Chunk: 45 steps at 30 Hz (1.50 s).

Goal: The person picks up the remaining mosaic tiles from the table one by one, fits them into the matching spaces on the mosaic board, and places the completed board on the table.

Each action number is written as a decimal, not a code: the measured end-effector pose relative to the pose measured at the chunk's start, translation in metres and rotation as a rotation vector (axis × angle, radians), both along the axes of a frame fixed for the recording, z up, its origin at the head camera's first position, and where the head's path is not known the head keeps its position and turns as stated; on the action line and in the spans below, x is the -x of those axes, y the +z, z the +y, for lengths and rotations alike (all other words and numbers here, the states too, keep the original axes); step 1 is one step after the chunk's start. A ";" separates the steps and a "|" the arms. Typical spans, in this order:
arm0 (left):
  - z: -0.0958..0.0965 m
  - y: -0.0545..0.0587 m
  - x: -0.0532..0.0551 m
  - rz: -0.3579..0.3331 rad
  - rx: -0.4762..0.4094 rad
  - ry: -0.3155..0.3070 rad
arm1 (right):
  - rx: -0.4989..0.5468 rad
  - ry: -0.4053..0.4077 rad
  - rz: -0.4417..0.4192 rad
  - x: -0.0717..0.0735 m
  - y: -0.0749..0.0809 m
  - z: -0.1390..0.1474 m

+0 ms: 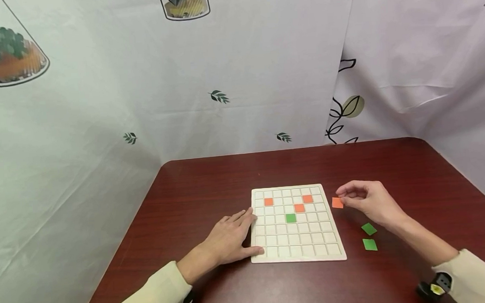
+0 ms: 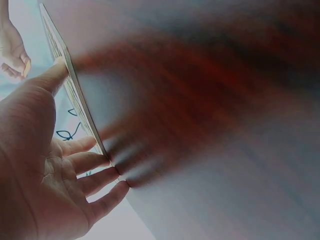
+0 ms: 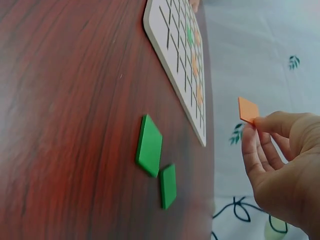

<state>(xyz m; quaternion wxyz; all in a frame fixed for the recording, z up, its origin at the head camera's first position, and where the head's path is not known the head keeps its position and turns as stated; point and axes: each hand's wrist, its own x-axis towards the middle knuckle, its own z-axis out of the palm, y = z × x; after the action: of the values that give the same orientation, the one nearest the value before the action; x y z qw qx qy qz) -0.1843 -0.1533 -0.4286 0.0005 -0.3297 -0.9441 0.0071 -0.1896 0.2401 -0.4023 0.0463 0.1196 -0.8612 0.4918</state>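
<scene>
A cream grid board lies on the table, with three orange tiles and one green tile set in its squares. My left hand rests at the board's left edge, fingers spread and straight, thumb on the near left corner area. In the left wrist view its fingertips meet the table along the edge. Off the board's right side, my right hand pinches an orange tile by one corner between thumb and fingers. The right wrist view shows that tile raised above the table.
Two loose green tiles, one farther and one nearer, lie on the table right of the board, beside the right forearm. The dark red wooden table ends at a pale printed curtain behind it.
</scene>
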 end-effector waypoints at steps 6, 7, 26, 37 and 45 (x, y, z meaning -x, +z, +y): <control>0.001 0.001 0.000 -0.004 0.011 -0.001 | 0.003 0.017 -0.023 0.006 0.003 -0.017; 0.001 0.001 0.000 -0.005 0.012 -0.001 | 0.007 0.017 -0.026 0.007 0.003 -0.019; 0.001 0.002 0.000 -0.007 0.026 0.008 | 0.113 0.085 -0.060 0.027 -0.005 -0.063; 0.002 0.002 -0.001 -0.023 0.023 0.008 | 0.169 0.098 -0.097 0.032 -0.007 -0.087; 0.002 0.002 0.000 -0.015 0.022 0.008 | 0.148 0.078 -0.137 0.034 -0.008 -0.102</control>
<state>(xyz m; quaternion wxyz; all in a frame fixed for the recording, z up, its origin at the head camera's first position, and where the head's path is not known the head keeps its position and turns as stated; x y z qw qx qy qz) -0.1839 -0.1512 -0.4267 -0.0103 -0.3260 -0.9452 0.0147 -0.2237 0.1379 -0.4103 -0.0230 0.1155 -0.8184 0.5624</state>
